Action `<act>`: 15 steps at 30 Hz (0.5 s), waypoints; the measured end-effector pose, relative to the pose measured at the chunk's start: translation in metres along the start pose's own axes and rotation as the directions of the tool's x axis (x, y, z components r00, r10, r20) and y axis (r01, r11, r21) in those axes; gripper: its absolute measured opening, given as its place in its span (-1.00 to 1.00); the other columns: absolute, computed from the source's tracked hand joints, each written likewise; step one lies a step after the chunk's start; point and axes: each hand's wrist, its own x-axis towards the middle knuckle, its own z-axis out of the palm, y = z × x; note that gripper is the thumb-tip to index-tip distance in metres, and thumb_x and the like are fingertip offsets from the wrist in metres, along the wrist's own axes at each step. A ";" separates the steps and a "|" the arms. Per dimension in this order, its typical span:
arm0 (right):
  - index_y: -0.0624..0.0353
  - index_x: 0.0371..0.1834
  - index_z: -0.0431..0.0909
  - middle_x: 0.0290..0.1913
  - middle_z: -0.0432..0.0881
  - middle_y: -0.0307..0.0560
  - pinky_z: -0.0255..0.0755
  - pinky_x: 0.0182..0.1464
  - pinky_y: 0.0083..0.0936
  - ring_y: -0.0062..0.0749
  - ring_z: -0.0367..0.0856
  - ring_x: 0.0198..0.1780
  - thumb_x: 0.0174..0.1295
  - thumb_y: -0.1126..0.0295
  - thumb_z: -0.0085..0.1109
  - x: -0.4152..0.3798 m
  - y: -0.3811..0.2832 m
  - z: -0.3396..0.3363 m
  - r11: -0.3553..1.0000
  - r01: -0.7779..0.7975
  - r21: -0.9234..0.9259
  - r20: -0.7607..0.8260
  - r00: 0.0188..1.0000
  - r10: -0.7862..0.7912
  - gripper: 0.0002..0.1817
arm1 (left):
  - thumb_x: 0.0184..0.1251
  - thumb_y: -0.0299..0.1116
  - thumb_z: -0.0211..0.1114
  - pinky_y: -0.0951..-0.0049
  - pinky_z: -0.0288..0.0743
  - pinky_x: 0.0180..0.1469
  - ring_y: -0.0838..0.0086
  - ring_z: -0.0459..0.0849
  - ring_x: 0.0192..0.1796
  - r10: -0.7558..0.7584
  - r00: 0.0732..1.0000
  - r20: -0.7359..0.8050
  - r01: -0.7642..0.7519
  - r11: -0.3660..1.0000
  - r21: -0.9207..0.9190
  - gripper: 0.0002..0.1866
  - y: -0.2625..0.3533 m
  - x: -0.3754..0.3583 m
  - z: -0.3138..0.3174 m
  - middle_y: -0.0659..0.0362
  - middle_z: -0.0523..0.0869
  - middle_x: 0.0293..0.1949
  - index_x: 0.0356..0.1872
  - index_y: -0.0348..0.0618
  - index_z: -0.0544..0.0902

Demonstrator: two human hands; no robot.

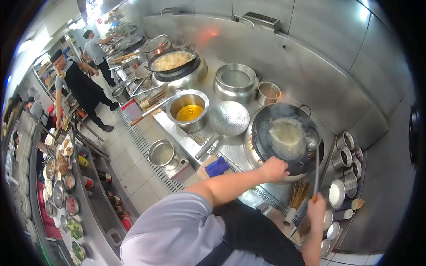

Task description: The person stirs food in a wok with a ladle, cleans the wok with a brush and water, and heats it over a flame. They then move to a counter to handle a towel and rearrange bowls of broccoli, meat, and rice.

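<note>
Right now your left hand [274, 170] is clamped on the near rim of the wok [286, 137], at about seven o'clock on its round edge, fingers curled over the lip. Your right hand [317, 212] is closed around the wooden end of the ladle [316, 166], well below the wok toward the bottom of the view. The ladle's long handle runs almost straight up from that fist, toward twelve o'clock, and its bowl sits inside the wok at roughly three o'clock, just beside the pale, foamy food [287, 136] in the middle of the pan.

So the food lies up and slightly left of the ladle bowl, at about ten o'clock from it, and up and to the right of your left hand, at about one o'clock. The left hand is the nearer of the two to the food, but the ladle bowl is nearer than either hand.

Beyond the wok at nine o'clock lies a perforated strainer [229, 118], dome up, and past that a steel pot of oil [189, 108]. A row of seasoning cups [349, 158] stands at three to four o'clock from the wok, and a blue cloth [217, 166] rests at the counter edge near your left forearm.
</note>
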 end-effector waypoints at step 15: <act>0.23 0.28 0.30 -0.14 0.58 0.19 0.50 -0.08 -0.21 0.00 0.60 -0.19 0.23 0.09 0.11 -0.054 0.010 0.093 0.991 0.054 -0.124 0.340 0.941 -0.009 -0.38 | 0.35 0.10 0.08 0.25 0.60 -0.11 0.22 0.67 -0.14 -0.206 0.739 0.642 0.597 -0.242 -0.765 -0.31 -0.028 -0.076 -0.073 0.01 0.52 0.02 0.35 -0.06 0.14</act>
